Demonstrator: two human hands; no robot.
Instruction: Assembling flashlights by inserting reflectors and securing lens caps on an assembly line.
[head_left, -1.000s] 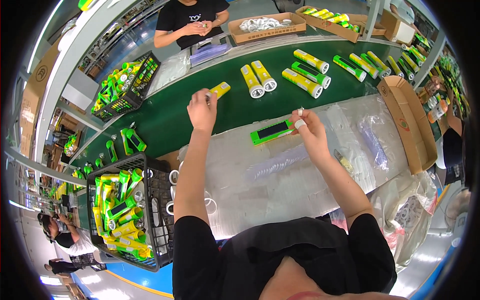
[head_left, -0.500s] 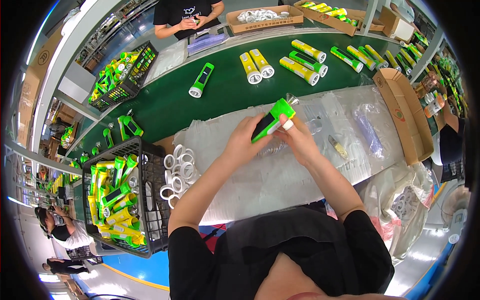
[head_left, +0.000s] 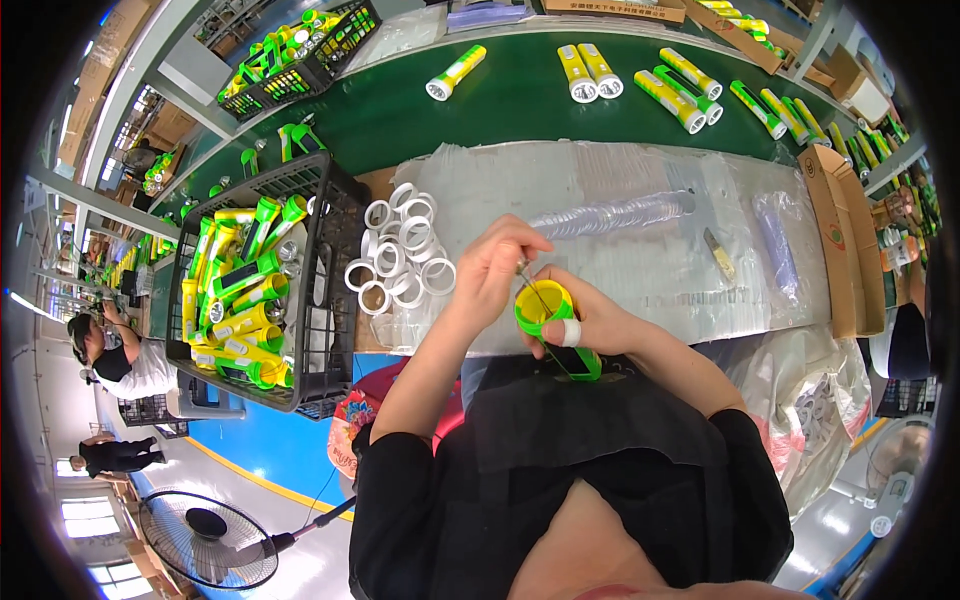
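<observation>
My right hand (head_left: 592,318) is wrapped round a green and yellow flashlight body (head_left: 583,365), tilted so its open yellow end faces up. White tape or a wrap covers one of that hand's fingers. Over the opening, my left hand (head_left: 492,272) pinches a small shiny metallic part (head_left: 522,266), mostly hidden by the fingers. A thin line, like a wire, runs from it into the body. Just beyond the hands, a row of clear plastic discs (head_left: 620,215) lies on the covered work surface. White rings (head_left: 412,235) are heaped left of my left hand.
A black crate (head_left: 240,388) full of flashlight bodies stands at left. Several finished-looking flashlights (head_left: 592,75) lie on the green belt (head_left: 400,115). At right are a yellow-handled cutter (head_left: 720,258), a plastic-wrapped bundle (head_left: 775,245) and a cardboard tray (head_left: 842,240). A fan (head_left: 205,525) stands lower left.
The flashlight body came nearer to me and turned open end up. My left hand left its side and now pinches a part above the opening. The view shifted, showing the disc row fully.
</observation>
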